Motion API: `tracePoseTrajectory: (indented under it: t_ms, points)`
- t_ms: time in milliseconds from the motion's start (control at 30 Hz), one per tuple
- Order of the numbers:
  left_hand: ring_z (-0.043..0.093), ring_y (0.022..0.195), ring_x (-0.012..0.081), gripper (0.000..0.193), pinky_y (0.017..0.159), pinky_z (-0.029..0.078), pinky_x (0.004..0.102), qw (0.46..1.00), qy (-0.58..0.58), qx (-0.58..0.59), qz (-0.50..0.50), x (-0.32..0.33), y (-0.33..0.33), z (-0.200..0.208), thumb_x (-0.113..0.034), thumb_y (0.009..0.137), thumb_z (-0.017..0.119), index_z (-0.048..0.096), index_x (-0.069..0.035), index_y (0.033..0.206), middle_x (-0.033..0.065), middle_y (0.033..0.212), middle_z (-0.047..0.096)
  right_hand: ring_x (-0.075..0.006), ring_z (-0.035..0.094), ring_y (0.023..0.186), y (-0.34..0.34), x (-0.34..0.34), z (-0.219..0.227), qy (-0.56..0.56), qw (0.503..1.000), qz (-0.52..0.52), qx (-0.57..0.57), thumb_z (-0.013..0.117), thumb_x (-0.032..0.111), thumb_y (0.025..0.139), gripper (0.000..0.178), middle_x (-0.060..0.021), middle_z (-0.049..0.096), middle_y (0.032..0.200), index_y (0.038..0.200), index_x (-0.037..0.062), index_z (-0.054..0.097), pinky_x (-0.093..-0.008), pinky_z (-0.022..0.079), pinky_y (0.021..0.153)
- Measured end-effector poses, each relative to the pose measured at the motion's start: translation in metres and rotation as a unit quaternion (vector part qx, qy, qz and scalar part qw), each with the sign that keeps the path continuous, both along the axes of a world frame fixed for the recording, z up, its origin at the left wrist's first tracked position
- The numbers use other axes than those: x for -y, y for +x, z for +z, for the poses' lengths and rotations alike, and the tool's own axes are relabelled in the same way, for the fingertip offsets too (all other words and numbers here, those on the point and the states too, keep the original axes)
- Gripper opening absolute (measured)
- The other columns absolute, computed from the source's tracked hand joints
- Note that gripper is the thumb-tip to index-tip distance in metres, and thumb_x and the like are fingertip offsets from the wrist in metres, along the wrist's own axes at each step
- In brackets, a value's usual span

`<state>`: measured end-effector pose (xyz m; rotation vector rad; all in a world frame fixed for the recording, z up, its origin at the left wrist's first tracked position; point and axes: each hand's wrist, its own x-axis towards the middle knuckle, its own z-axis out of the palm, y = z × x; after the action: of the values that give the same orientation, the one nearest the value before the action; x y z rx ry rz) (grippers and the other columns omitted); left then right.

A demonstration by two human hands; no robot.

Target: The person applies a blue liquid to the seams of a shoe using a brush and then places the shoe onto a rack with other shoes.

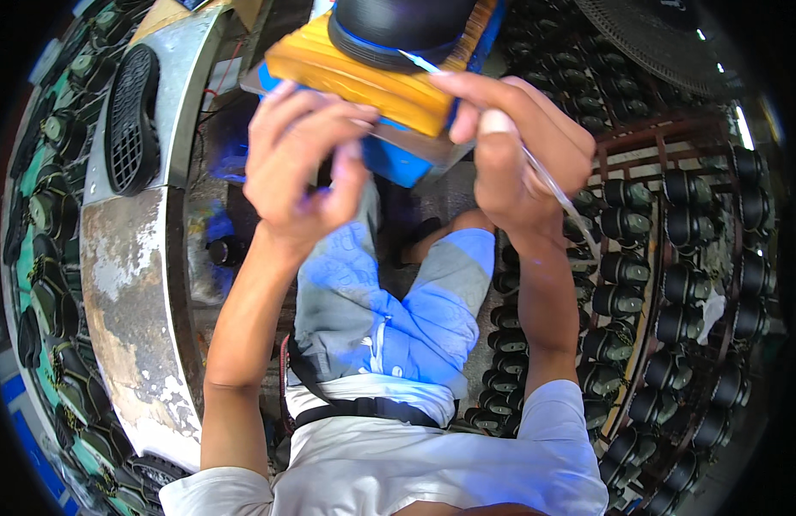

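My right hand (531, 142) is closed in a pinch around a thin pen-like stick (563, 198), pale at the tip and clear along its long tail. The stick's tip meets the lower side of a black rounded thing (394, 34), cut off by the top edge, so its kind is unclear. A blue line runs around it. Under it lies a yellow block (364, 86) on a blue base (396, 163). My left hand (303, 159) is at the block's near left side, fingers bent and thumb apart, with nothing seen in it. Whether its fingertips touch the block is unclear.
A worn metal-topped bench (140, 292) runs along my left, with a black shoe sole (133, 120) on it. Beyond it stand rows of dark shoes (58, 301). Racks of black-toed shoes (626, 224) fill my right, below a round fan guard (673, 34).
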<state>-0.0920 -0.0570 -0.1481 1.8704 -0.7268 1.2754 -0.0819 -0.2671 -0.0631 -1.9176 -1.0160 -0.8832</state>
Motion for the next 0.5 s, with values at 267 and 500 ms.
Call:
tracePoseTrajectory:
  t_ms: [267,500]
  points:
    - [0.072,0.114,0.0288,0.031,0.099,0.053,0.0377,0.969,-0.174,-0.16,0.066,-0.053,0.044,0.006,-0.026,0.108,0.058,0.072,-0.001,0.118,0.0192,0.114,0.075,-0.0153,0.065,0.066,0.069,-0.031,-0.035,0.01,0.998,-0.026,0.057,0.057,0.003,0.092,0.027,-0.007,0.066,0.076,0.108,0.0024,0.079,-0.0273,0.051,0.059]
    - [0.069,0.111,0.0356,0.083,0.098,0.054,0.0435,0.961,0.037,-0.145,0.234,-0.064,0.082,0.017,-0.052,0.082,0.087,0.06,0.005,0.136,0.0221,0.121,0.071,-0.0222,0.067,0.068,0.102,0.011,-0.039,-0.078,0.979,-0.112,0.152,0.059,0.009,0.092,0.028,-0.007,0.068,0.082,0.112,0.0087,0.079,-0.0329,0.054,0.062]
